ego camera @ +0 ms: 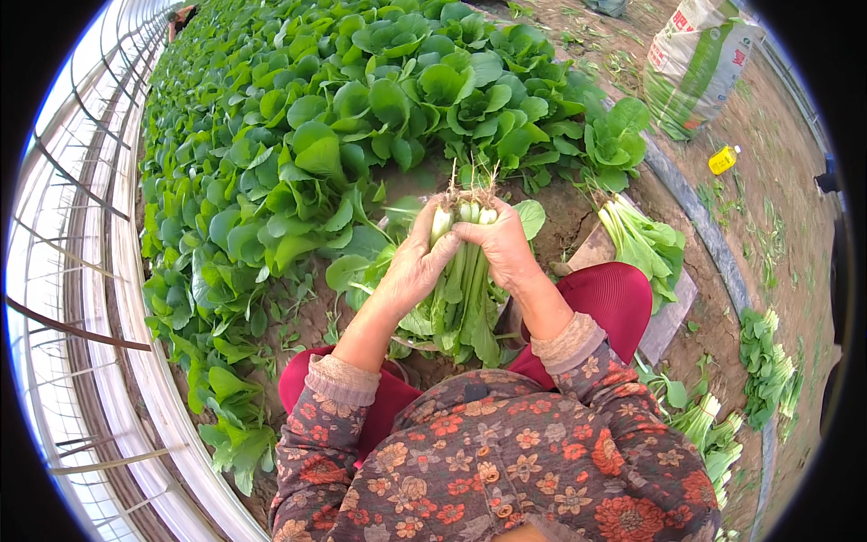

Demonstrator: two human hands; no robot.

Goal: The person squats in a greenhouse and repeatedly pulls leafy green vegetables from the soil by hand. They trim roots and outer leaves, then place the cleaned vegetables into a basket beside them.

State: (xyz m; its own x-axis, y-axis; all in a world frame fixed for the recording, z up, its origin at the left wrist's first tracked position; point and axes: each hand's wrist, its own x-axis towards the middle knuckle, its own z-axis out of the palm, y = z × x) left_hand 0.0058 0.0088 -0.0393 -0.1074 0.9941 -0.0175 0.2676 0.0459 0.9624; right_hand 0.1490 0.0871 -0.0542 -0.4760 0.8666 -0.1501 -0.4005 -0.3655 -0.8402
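Observation:
Both my hands close around a bunch of leafy greens (467,291) with pale stems, held roots up in front of me. Thin, soil-flecked roots (472,193) stick out above my fingers, and the leaves hang down between my knees. My left hand (427,251) grips the bunch from the left side, its thumb across the stems. My right hand (501,240) grips from the right, its thumb meeting the left one. Just to the right, a pile of pulled greens (643,240) lies with its roots pointing away from me.
Dense rows of growing greens (305,135) fill the bed ahead and to the left. A grey hose-like strip (704,210) curves along the right. Beyond it are a yellow bottle (723,160) and a printed sack (698,68). Several bundles (765,366) lie at the right. Plastic greenhouse sheeting (88,271) borders the left.

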